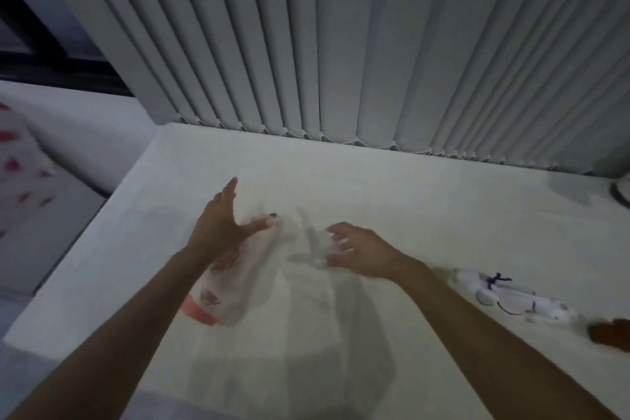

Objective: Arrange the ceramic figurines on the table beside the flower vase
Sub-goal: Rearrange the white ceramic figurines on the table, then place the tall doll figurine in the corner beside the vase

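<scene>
The frame is motion-blurred. A long white ceramic figurine (pixel 238 286) with pink-red markings and a red end lies tilted on the white table (pixel 409 201), left of centre. My left hand (pixel 221 225) hovers over its upper end with straight fingers and a spread thumb that rests on it. My right hand (pixel 361 252) is just to the right, fingers curled and apart around a pale blurred object (pixel 312 249); whether it grips that object is unclear. More white figurines (pixel 511 298) with dark blue details lie to the right.
A brown object (pixel 612 334) sits at the right edge. A white rounded item (pixel 622 196) peeks in at the far right. Grey vertical blinds (pixel 341 44) hang behind the table. A pink-patterned cushion (pixel 20 174) lies past the table's left edge.
</scene>
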Demonstrator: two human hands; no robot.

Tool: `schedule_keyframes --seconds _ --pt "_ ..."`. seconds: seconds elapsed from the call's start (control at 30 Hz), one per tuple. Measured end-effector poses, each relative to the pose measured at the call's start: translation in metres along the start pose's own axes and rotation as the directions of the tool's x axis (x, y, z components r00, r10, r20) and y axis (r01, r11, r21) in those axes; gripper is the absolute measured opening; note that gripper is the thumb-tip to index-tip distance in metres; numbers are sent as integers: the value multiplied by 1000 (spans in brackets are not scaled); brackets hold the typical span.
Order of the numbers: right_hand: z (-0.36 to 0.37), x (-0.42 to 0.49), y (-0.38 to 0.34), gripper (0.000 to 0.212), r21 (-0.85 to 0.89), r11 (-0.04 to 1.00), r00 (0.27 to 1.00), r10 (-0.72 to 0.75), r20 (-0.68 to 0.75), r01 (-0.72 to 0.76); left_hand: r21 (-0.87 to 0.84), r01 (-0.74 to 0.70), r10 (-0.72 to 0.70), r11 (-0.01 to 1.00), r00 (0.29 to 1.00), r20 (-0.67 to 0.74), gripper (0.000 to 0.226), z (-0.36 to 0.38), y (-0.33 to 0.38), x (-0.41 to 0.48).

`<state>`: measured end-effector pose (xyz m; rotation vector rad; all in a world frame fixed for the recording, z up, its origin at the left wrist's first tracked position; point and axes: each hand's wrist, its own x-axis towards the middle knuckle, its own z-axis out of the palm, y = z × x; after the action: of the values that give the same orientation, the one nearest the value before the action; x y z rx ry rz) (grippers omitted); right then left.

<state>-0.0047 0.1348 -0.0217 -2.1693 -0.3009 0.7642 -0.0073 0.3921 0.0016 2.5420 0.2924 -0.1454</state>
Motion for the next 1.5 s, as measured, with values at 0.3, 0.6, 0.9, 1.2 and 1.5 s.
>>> schedule_keyframes --seconds 0.3,0.6,0.9,1.2,1.5 --pt "131 68 -50 45 702 634 943 158 293 -324 -63 437 -311 897 726 614 55 -26 -87 24" --pt "128 66 -62 54 765 573 956 174 237 -294 -216 408 -99 887 625 774 58 -32 -92 23" --pt "17 10 -32 56 572 806 985 172 15 -150 -499 169 301 850 621 723 73 -4 2 8" --pt "-60 -78 12 58 364 929 967 152 -205 -69 -718 -114 544 687 735 405 99 87 100 -39" --pt "-67 -93 35 79 294 950 957 181 -228 -109 -722 -114 472 682 823 317 117 134 114 -60"
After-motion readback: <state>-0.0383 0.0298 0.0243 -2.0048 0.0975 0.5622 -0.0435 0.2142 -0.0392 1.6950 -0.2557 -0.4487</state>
